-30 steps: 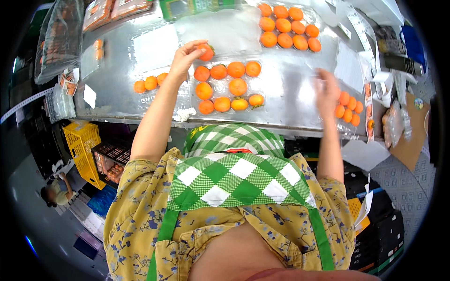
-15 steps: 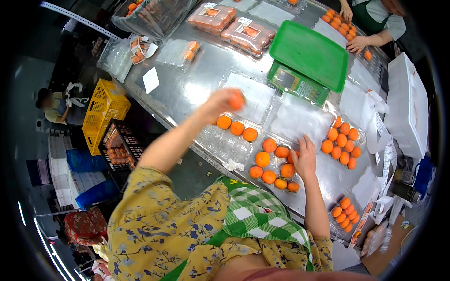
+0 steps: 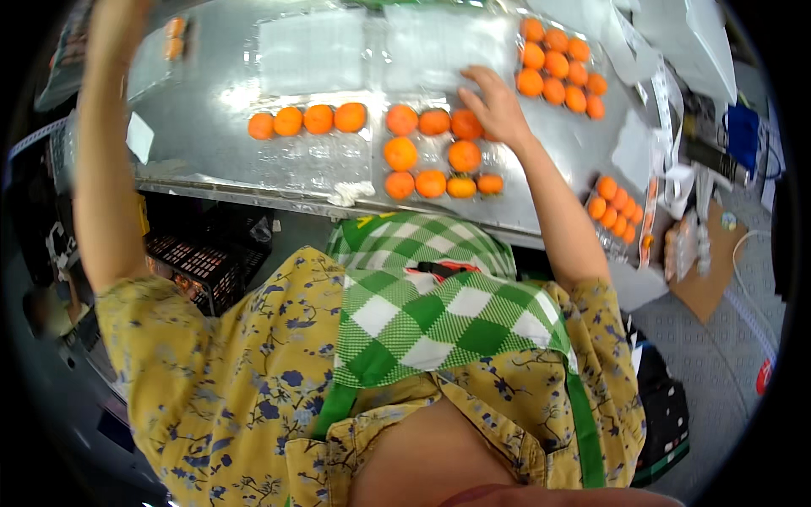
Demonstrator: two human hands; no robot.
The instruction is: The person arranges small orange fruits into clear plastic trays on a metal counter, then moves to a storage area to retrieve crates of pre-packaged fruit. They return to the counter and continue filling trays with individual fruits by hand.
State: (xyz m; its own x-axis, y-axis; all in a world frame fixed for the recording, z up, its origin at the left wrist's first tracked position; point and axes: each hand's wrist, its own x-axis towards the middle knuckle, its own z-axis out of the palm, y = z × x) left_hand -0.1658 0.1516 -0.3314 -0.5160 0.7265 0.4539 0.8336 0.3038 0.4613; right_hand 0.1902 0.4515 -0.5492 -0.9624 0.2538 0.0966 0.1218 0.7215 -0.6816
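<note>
My right hand lies with fingers spread over the far right corner of a clear tray of oranges on the steel table. It touches the orange beside it and grips nothing that I can see. My left forearm reaches up along the left side, and its hand is cut off by the top edge. A row of several oranges sits in another clear tray to the left.
Two empty clear trays lie farther back. Filled orange trays stand at the back right and at the right end. A white slip lies on the table's left. A black crate sits below the table edge.
The view has swung round over the table. My left arm rose until its hand left the picture at the top. My right hand now rests on the middle tray's far corner.
</note>
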